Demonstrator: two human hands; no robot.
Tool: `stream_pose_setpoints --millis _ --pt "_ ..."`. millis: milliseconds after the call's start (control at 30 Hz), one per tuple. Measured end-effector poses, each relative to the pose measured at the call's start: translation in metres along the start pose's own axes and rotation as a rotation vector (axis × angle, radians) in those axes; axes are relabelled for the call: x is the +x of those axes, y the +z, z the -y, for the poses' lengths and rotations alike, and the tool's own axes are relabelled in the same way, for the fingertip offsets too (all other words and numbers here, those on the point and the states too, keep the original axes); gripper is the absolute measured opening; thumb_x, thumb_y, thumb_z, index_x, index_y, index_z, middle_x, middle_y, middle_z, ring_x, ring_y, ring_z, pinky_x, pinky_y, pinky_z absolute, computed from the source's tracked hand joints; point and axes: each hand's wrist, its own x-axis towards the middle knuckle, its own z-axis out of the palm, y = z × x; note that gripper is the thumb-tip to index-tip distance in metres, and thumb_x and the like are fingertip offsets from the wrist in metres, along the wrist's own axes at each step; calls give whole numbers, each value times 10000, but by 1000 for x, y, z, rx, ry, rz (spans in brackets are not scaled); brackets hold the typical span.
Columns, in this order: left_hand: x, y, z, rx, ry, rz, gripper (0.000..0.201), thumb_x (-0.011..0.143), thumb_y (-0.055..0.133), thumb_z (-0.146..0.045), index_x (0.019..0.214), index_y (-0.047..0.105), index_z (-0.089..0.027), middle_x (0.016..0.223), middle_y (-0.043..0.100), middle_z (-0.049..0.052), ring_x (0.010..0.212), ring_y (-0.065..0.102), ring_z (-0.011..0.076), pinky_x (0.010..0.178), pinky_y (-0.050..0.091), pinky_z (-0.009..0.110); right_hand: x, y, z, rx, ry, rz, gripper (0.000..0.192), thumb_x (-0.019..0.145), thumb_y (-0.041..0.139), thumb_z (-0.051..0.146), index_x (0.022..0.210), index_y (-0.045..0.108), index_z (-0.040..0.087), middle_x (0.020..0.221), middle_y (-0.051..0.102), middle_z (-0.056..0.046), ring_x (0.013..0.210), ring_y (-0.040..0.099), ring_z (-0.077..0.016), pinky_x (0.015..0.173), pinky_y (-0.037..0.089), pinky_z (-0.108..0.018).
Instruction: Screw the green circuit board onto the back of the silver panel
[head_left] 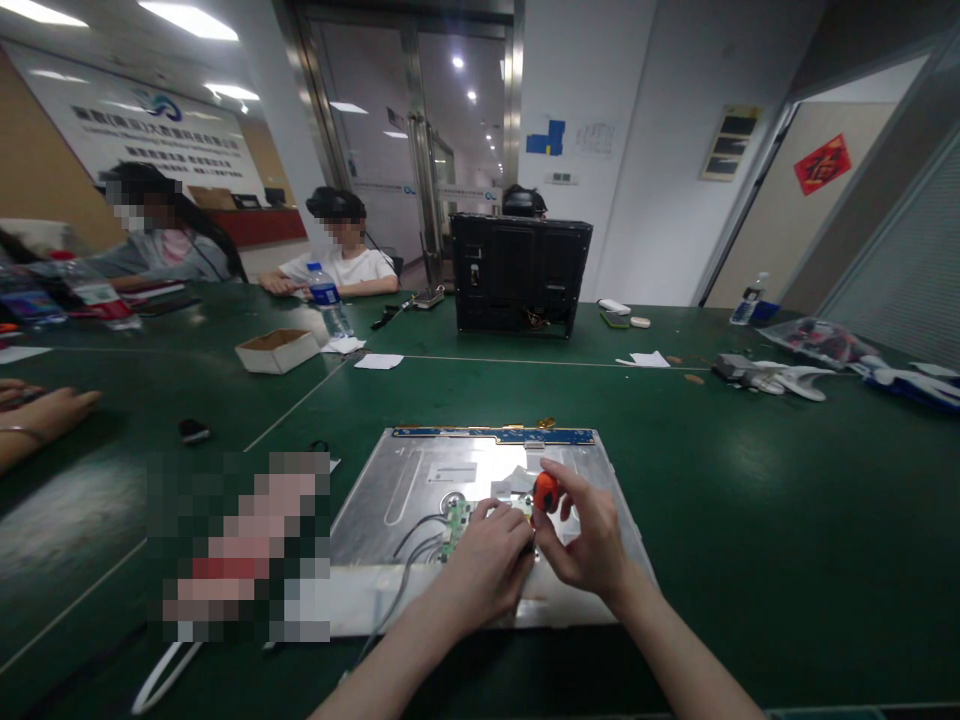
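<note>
A silver metal display panel point(360, 525) lies flat on the table in front of me, with a long blue circuit board point(465, 435) along its far edge. My right hand point(592, 535) grips the orange and black handle of a screwdriver point(546, 492) between thumb and fingers, upright over the panel; its tip is hidden. Beside it, my left hand point(487, 555) rests with bent fingers on a small green circuit board point(456, 520) and covers much of it. Whatever the left fingertips hold is hidden. Grey cables point(409, 575) run from the board toward me.
The green table point(750, 560) stretches all around. A black monitor casing point(521, 275) stands beyond the panel. Left of it are a white box point(277, 350) and a water bottle point(328, 300). Another person's hand point(49, 415) is at far left. A bagged bundle point(817, 340) lies right.
</note>
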Motion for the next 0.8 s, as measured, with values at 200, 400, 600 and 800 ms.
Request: stream_pose_setpoints --millis 200,400,600,800 --pt "0 5 2 23 7 -7 163 842 485 -105 941 590 -182 1010 660 77 993 581 237 959 377 422 -2 0 -1 -24 -18 -10 488 816 512 152 1298 435 177 831 659 -42 549 580 -123 459 500 -236" --pt "0 6 3 28 21 -20 160 837 488 -99 929 590 -182 1016 662 76 993 582 237 966 374 427 -2 1 -1 -23 -11 -5 499 817 515 152 1307 427 181 828 661 -39 558 589 -125 477 513 -240" --pt "0 5 3 26 35 -32 162 860 470 -109 956 583 -176 1002 655 75 980 583 232 962 378 426 -1 0 -1 -14 -20 -18 496 814 522 145 1302 438 177 820 660 -40 553 584 -126 470 504 -237" --pt "0 5 3 32 29 -29 165 844 466 -97 927 576 -187 982 657 73 964 583 233 954 382 427 -4 2 -3 -2 -14 2 511 808 526 142 1311 436 176 854 663 -51 577 588 -133 493 517 -247"
